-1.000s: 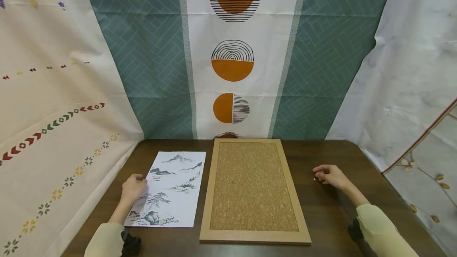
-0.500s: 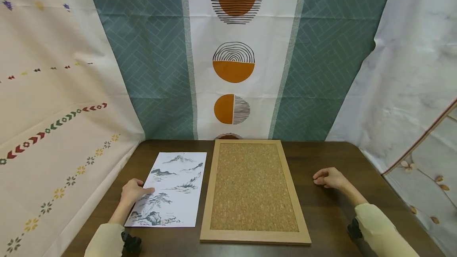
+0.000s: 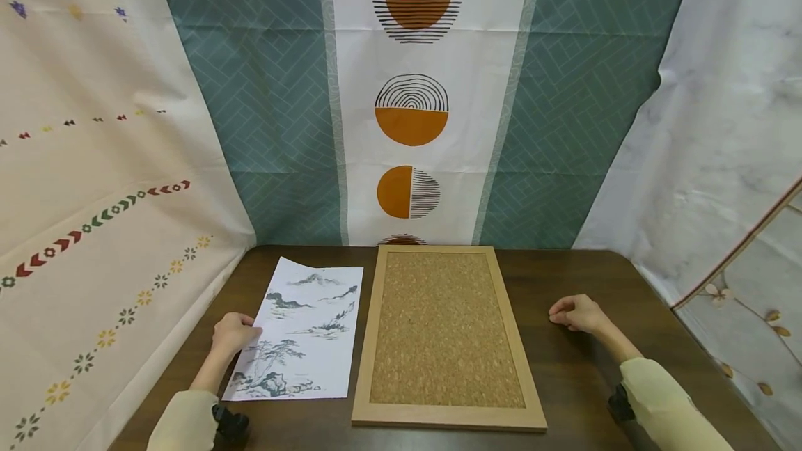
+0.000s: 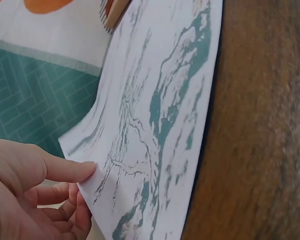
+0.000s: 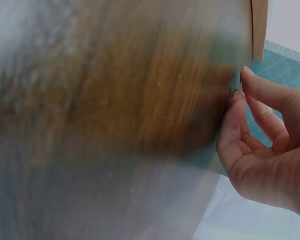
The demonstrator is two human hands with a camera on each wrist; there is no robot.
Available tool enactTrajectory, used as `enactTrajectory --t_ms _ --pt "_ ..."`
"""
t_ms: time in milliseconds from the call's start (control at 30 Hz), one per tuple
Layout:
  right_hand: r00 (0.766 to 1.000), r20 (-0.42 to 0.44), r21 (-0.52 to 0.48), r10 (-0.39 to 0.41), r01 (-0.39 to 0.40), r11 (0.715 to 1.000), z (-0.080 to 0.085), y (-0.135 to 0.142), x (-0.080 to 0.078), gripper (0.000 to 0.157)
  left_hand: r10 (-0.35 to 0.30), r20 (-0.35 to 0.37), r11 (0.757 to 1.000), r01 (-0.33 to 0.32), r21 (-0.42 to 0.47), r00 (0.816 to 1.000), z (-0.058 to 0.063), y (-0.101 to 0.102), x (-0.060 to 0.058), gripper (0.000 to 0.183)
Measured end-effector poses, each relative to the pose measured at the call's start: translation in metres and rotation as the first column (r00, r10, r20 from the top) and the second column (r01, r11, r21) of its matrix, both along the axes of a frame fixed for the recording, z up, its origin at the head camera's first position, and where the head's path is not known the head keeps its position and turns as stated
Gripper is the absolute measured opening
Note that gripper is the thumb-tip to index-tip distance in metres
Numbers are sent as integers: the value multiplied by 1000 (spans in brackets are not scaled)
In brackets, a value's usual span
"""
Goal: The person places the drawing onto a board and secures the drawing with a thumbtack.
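Observation:
My left hand [image 3: 233, 334] pinches the left edge of a white paper sheet [image 3: 335, 360] printed with a mountain and tree ink landscape. In the left wrist view my thumb [image 4: 72, 170] lies on the printed face, with curled fingers behind the bent edge. The sheet's upper left corner lifts from the table. My right hand [image 3: 578, 313] is low over the table to the right of the cork board [image 3: 447, 333]. Thumb and forefinger tips come together in the right wrist view [image 5: 270, 135]; the small shiny thing seen there earlier is now hidden, apparently between them.
The wood-framed cork board lies flat mid-table, just right of the sheet. Brown table surface [image 3: 545, 263] extends around both. Patterned cloths [image 3: 564, 124] hang behind and at both sides. A dark wrist camera [image 3: 230, 426] sits below my left hand.
My left thumb moved onto the sheet, then back to its edge, and the upper left corner rose. The small shiny thing by my right fingertips went out of sight; that hand barely moved.

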State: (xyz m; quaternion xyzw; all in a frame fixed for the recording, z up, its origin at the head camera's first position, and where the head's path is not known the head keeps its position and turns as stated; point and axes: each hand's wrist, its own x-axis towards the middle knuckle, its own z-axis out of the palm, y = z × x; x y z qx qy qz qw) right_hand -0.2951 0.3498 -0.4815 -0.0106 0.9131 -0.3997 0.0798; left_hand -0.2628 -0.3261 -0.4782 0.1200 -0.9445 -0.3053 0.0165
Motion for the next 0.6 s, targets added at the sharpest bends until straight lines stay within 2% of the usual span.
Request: enactTrajectory --t_ms 100,267,467,600 --pt "1000 0 -24 4 -4 1000 1 -1 0 21 -9 -18 999 10 31 1000 1 -2 1 32" --pt "999 36 -135 -1 6 991 4 -6 -1 24 -22 -14 993 23 117 1000 -1 -9 2 33" --pt "996 82 -266 15 7 964 0 -10 -5 22 -58 -11 982 59 182 998 -8 -17 -1 36" --pt "993 110 -333 42 -3 943 -4 -11 -7 21 -64 -7 965 63 254 998 -15 -23 -2 40"
